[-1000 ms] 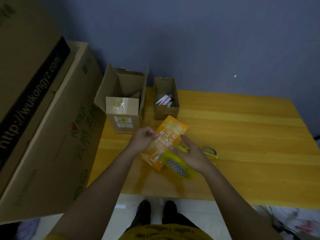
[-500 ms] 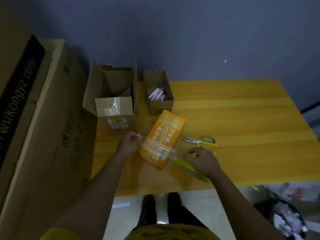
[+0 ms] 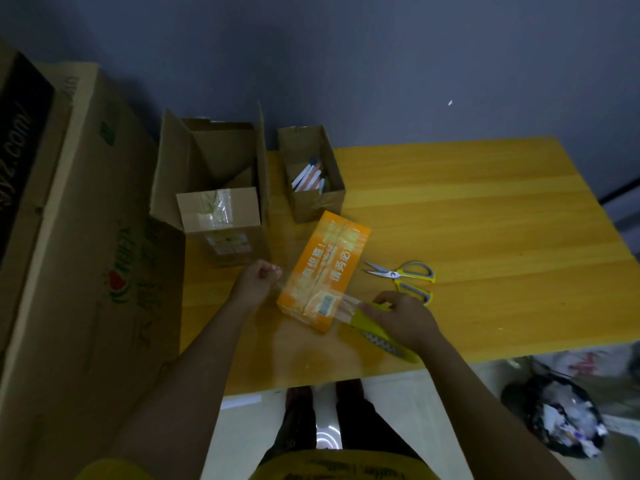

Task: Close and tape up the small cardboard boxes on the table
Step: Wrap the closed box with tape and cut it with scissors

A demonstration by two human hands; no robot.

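The left hand point(image 3: 254, 284) pinches the free end of a clear tape strip point(image 3: 346, 304) just left of the orange box point(image 3: 323, 271), while the right hand point(image 3: 403, 318) grips a yellow tape dispenser point(image 3: 375, 332) just right of the box, the strip stretched across the box's near end. The orange box lies closed on the desk point(image 3: 485, 220) near its front edge, toward the left side. Scissors point(image 3: 403, 275) lie just right of it, and toward the back left corner stand an open cardboard box point(image 3: 221, 202) and a smaller open box of pens point(image 3: 313, 174).
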